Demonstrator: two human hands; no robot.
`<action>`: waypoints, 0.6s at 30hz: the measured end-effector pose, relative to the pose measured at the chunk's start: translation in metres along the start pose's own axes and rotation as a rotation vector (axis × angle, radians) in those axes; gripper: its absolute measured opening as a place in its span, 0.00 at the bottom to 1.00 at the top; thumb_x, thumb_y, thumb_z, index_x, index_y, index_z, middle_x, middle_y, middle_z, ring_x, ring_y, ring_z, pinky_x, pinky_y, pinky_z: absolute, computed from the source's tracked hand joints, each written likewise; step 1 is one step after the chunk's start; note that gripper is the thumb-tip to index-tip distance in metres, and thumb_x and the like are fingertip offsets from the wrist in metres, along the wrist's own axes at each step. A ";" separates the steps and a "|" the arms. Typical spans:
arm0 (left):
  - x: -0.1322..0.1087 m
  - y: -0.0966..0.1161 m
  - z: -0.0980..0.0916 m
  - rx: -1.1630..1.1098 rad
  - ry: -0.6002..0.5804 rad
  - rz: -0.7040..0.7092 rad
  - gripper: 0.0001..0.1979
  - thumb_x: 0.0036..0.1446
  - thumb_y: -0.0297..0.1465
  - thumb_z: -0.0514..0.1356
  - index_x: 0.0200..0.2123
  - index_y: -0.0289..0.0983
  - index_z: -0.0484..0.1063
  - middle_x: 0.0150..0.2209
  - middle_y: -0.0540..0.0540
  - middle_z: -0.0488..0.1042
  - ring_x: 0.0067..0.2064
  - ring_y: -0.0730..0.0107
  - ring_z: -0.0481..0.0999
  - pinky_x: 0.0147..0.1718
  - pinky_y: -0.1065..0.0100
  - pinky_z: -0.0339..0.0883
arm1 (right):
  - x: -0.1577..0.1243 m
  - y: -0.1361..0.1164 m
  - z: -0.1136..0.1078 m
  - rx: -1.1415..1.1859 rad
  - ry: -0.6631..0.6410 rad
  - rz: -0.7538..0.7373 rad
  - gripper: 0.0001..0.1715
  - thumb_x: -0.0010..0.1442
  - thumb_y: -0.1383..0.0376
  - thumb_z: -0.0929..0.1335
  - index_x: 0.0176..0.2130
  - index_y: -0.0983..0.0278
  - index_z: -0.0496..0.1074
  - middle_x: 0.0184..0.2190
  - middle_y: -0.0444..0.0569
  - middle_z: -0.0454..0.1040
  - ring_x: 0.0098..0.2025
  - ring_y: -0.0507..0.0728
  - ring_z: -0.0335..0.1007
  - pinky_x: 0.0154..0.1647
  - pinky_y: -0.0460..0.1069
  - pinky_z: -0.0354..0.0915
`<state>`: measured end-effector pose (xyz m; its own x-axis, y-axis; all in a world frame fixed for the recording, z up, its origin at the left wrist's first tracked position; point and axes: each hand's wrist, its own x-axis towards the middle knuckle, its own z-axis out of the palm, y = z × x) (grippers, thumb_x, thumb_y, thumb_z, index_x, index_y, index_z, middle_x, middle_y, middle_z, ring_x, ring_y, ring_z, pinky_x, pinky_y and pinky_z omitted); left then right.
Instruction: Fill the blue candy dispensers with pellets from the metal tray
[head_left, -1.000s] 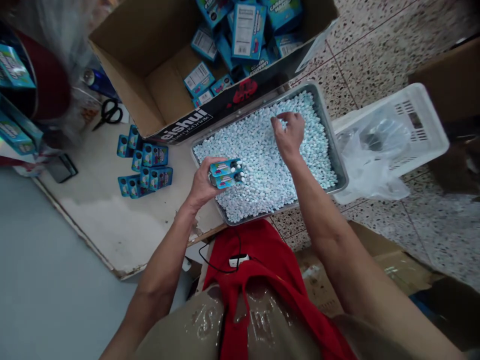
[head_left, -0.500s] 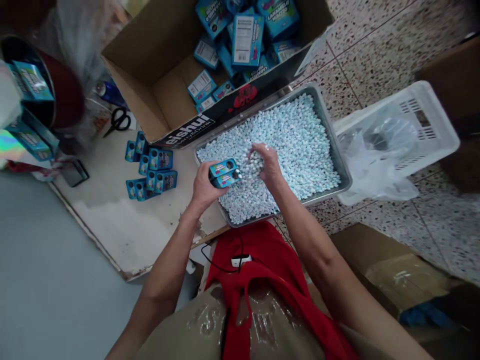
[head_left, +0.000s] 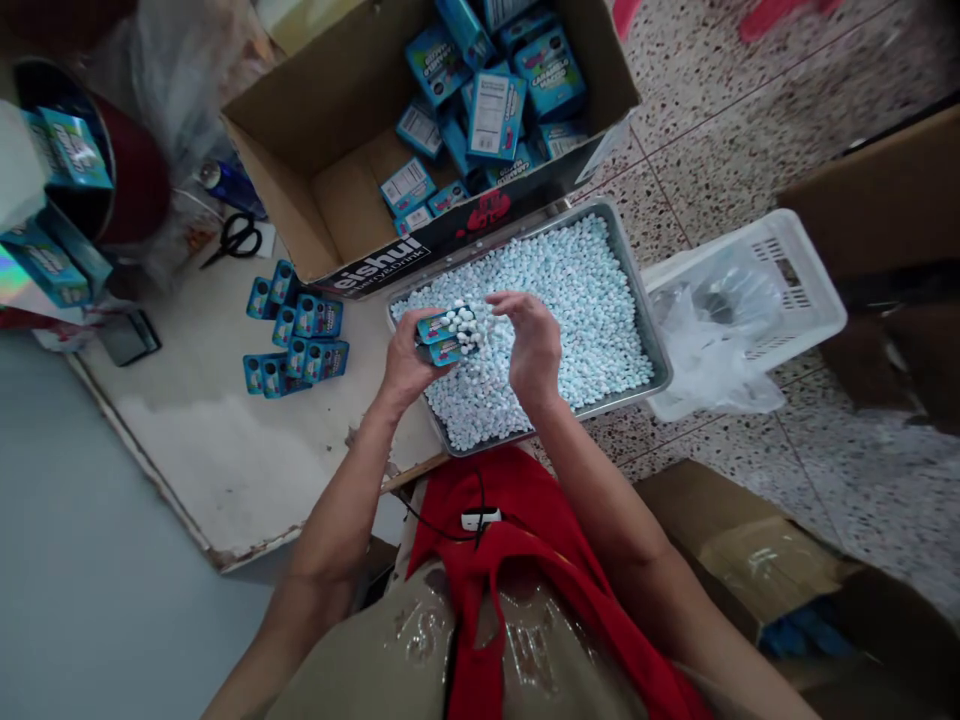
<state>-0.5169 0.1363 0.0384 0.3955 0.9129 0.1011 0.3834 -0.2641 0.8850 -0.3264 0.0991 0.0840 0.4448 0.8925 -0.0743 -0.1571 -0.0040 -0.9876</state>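
Observation:
My left hand grips two small blue boxes stacked together, their open ends heaped with white candies. My right hand is cupped right beside those open ends, fingers curled over the candies; what lies in its palm is hidden. Both hands hover over the near left part of a metal tray filled with small white-blue candies.
A big cardboard box with blue cartons stands behind the tray. Several filled small blue boxes lie on a white board to the left, scissors further back. A white basket with a plastic bag sits right of the tray.
My right hand came back from the far side of the tray to the boxes in my left hand, and candies now pile at the boxes' open ends.

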 end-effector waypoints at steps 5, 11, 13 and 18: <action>0.000 -0.020 0.014 -0.182 -0.016 0.027 0.39 0.46 0.50 0.79 0.57 0.43 0.71 0.55 0.41 0.79 0.53 0.51 0.83 0.53 0.51 0.78 | 0.009 0.034 -0.046 -0.083 0.310 0.363 0.20 0.62 0.46 0.67 0.35 0.60 0.74 0.40 0.50 0.80 0.46 0.58 0.77 0.57 0.58 0.70; -0.010 -0.024 0.021 -0.224 0.041 0.023 0.40 0.47 0.49 0.79 0.58 0.43 0.70 0.54 0.41 0.79 0.52 0.54 0.83 0.51 0.55 0.78 | 0.009 0.054 -0.058 -0.265 0.223 0.300 0.22 0.58 0.45 0.71 0.32 0.60 0.72 0.32 0.44 0.76 0.40 0.56 0.72 0.50 0.54 0.69; -0.015 -0.023 0.017 -0.225 0.022 0.012 0.38 0.47 0.46 0.79 0.58 0.41 0.71 0.55 0.41 0.79 0.53 0.54 0.82 0.54 0.56 0.77 | 0.011 0.053 -0.054 -0.337 0.136 0.254 0.22 0.58 0.45 0.72 0.31 0.60 0.72 0.30 0.42 0.73 0.39 0.56 0.70 0.49 0.54 0.67; -0.034 -0.025 -0.009 -0.242 0.128 -0.165 0.40 0.39 0.39 0.82 0.55 0.40 0.75 0.54 0.41 0.79 0.55 0.52 0.81 0.59 0.55 0.75 | 0.028 0.035 -0.047 -0.449 0.021 0.193 0.23 0.57 0.44 0.74 0.32 0.61 0.75 0.33 0.46 0.74 0.40 0.57 0.71 0.48 0.54 0.66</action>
<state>-0.5474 0.1149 0.0169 0.2300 0.9731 -0.0102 0.2179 -0.0413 0.9751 -0.2782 0.1025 0.0404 0.4635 0.8469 -0.2605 0.1554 -0.3672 -0.9171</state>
